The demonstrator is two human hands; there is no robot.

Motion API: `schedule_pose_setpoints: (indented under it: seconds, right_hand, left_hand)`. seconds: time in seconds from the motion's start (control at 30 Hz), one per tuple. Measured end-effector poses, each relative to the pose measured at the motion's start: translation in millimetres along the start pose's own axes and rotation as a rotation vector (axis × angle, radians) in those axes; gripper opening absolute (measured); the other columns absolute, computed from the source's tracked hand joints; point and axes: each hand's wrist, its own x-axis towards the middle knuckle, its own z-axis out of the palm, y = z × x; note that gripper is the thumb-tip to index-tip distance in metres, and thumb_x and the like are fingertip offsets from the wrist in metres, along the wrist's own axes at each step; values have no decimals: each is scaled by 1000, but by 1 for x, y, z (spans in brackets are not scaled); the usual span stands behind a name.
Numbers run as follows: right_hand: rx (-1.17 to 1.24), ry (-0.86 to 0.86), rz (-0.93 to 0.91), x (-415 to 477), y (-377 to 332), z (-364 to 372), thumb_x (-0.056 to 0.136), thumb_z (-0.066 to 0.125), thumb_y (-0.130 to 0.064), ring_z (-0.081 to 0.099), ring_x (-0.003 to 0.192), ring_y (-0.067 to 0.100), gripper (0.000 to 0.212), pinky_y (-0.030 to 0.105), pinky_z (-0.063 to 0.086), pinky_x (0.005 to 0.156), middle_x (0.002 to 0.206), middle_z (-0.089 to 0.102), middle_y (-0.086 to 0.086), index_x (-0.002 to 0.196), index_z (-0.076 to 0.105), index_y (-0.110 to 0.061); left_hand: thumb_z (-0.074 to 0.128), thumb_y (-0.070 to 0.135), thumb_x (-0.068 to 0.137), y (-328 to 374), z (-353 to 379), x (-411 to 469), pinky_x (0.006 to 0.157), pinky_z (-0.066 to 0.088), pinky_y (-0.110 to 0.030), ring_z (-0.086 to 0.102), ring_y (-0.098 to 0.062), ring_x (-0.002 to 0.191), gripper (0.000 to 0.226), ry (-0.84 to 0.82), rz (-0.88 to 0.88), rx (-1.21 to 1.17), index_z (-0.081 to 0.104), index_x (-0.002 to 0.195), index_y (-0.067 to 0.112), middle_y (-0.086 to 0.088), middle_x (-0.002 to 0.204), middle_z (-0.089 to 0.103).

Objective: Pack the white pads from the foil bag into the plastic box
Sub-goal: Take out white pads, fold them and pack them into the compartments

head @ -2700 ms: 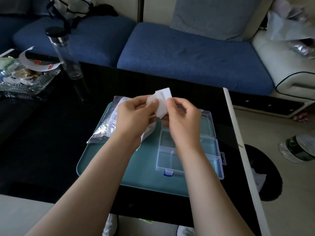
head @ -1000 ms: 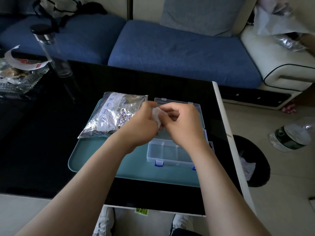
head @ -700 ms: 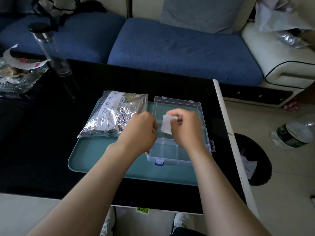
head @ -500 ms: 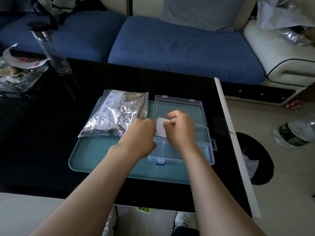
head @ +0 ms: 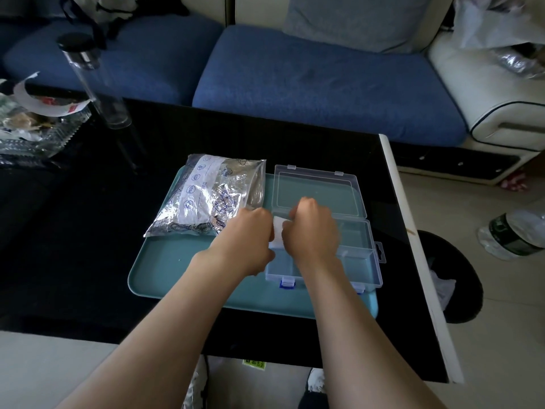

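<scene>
A crinkled silver foil bag [head: 211, 196] lies on the left half of a teal tray [head: 177, 273]. Beside it on the tray stands a clear plastic box [head: 359, 249] with blue clasps, its lid [head: 318, 187] folded open toward the sofa. A white pad [head: 277, 233] shows between my two hands over the box's left compartment. My left hand [head: 246, 242] and my right hand [head: 312, 231] both have their fingers on the pad, pressing it down at the box's left end. The box's floor under my hands is hidden.
The tray sits on a black glass table [head: 295, 143] whose white edge runs down the right side. A tall clear bottle [head: 97, 84] and a glass dish of wrappers [head: 35, 125] stand at the far left. A blue sofa [head: 309, 78] lies behind.
My hands have gone from holding the pad up above the tray down into the box's left compartment. The foil bag, earlier in my left hand, now lies flat on the tray.
</scene>
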Motion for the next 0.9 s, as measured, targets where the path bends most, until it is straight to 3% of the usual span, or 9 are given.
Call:
schedule_pose_setpoints:
  seconds: [0.1,0.2,0.3,0.4,0.47,0.53,0.63,0.73,0.9]
  right_hand:
    - [41,-47,-34,-2,-1,-2,93,61,-2,65,98,36,22,34,45,71,109,65,12,114,64,-10]
    - [59,18,-63,1,-5,-5,83,62,1,67,81,34,20,37,57,68,90,71,11,96,72,-10]
    - [248,39,-117,4,-12,-2,85,63,-8,70,77,24,18,31,56,69,80,74,3,93,76,-17]
    - [467,-36,-191,0,-25,-1,86,54,-14,72,85,8,31,24,57,79,88,76,-9,104,78,-22]
    - [532,-105,-232,-3,-32,-1,87,51,-12,71,86,5,36,20,54,78,98,76,-7,112,76,-18]
    - [506,-181,-296,-7,-36,2,90,50,-4,66,78,2,33,16,48,68,96,75,-5,110,74,-15]
    - [448,-202,-363,-12,-38,9,89,53,-2,57,61,2,24,18,42,61,75,69,-11,97,72,-16]
    - [472,-144,-352,-13,-41,13,86,55,3,55,55,-4,31,7,37,55,52,56,-22,79,67,-26]
    - [518,-130,-298,-16,-47,13,86,55,5,50,47,0,43,10,33,48,37,46,-20,58,58,-27]
  left_hand:
    - [70,2,88,4,-6,-4,63,64,-45,74,-33,70,15,6,-10,6,64,102,5,-16,90,68]
    - [56,0,90,11,-17,-8,49,62,-41,73,-24,52,17,121,-5,-101,71,93,7,-15,73,72]
    - [60,19,87,13,-28,-7,59,57,-38,68,-27,75,13,471,4,-29,73,91,22,-2,79,71]
    - [70,23,87,6,-33,-4,65,51,-39,58,-25,98,14,672,8,-8,69,102,24,2,102,63]
    - [76,23,84,-4,-32,-3,81,50,-45,52,-30,114,31,676,8,49,67,113,19,-3,118,60]
    - [76,22,84,-11,-31,-2,93,46,-48,50,-36,120,39,633,-47,32,63,121,14,-7,126,60]
    - [68,15,89,-17,-30,0,85,45,-42,55,-37,115,36,595,-84,-40,59,123,10,-10,123,63]
    - [62,8,89,-19,-32,-1,78,32,-28,58,-32,107,42,594,-79,-141,55,130,8,-12,119,64]
    - [60,9,94,-25,-33,0,78,29,-25,58,-31,111,37,577,-62,-163,55,130,7,-12,118,66]
